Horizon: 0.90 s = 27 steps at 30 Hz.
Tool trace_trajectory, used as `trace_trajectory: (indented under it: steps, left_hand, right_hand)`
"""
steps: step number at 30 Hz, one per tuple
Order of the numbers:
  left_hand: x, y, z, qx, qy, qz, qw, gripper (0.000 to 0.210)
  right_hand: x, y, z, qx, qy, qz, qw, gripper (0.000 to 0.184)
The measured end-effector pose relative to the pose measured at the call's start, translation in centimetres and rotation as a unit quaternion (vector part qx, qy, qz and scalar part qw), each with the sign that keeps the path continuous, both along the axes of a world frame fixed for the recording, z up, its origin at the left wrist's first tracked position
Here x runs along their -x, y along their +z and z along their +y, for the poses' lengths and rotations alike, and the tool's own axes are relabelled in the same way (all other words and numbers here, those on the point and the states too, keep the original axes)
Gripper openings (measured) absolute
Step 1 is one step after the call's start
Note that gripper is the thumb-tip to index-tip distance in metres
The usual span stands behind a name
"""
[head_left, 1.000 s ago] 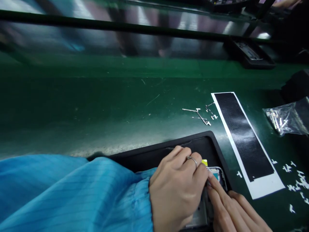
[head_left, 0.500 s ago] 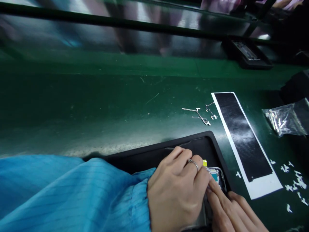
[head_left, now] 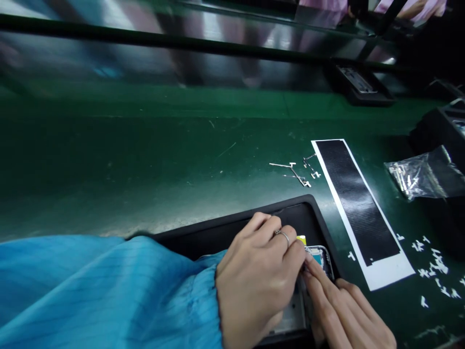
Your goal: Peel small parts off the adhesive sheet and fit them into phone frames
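A phone frame [head_left: 291, 316] with its inside bared lies in a black tray [head_left: 232, 216]; a teal patch shows near its far end, and a yellow tab [head_left: 302, 239] stands out beside it. Over the frame is my left hand [head_left: 263, 271], in a blue sleeve and wearing a ring, its fingers curled and closed. My right hand [head_left: 337, 305] comes in from the lower right, fingers pressed together, tips meeting those of the left hand at the frame's edge. Whatever is between the fingertips of either hand is hidden. Both hands cover much of the frame.
Right of the tray lies a white-edged sheet with a black strip [head_left: 356, 198]. Small white pieces [head_left: 434, 264] are scattered beyond it, near a clear bag [head_left: 417, 177] of parts. Thin strips [head_left: 296, 174] lie behind the tray. Another tray [head_left: 363, 85] holds a phone frame farther back.
The whole view has shifted slightly, so things appear a little farther left. More of the phone frame's near part shows below my left hand. Both hands stay together at the frame.
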<state>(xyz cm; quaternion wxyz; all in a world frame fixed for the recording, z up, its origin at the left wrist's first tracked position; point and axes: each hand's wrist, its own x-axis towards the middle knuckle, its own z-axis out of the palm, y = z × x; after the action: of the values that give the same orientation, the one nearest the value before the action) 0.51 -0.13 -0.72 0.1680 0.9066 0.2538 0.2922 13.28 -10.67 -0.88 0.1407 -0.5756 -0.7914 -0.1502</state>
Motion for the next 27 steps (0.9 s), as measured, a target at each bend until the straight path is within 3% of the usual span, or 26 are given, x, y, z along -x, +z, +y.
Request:
trace_trajectory:
  steps: [5,8,13,16,20,23,27]
  left_hand:
    - [0.5,0.8,0.3,0.022,-0.027,0.053,0.998,0.024]
    - [0.7,1.3,0.7,-0.014,-0.048,0.083,0.995,0.027]
    - [0.4,0.6,0.6,-0.128,-0.069,0.017,0.989,0.044]
    - [0.3,0.0,-0.1,-0.13,-0.052,-0.039,0.989,0.053]
    - [0.5,0.3,-0.1,-0.139,-0.075,-0.008,0.987,0.048]
    - [0.3,1.0,0.4,-0.095,-0.066,0.026,0.993,0.043]
    - [0.0,1.5,0.9,0.079,-0.006,0.07,0.994,0.037]
  right_hand:
    - [0.0,0.1,0.2,0.0,0.008,0.001,1.0,0.042]
    - [0.4,-0.2,0.3,-0.021,-0.014,-0.001,1.0,0.038]
    - [0.6,-0.3,0.1,-0.023,-0.023,0.004,0.999,0.035]
    - [0.5,-0.4,-0.1,-0.016,-0.024,0.009,1.0,0.034]
    - [0.3,-0.6,-0.1,-0.019,-0.018,0.016,1.0,0.032]
    - [0.4,-0.7,0.1,-0.027,-0.013,0.021,0.999,0.034]
    - [0.6,-0.8,0.3,-0.043,-0.019,0.017,0.999,0.032]
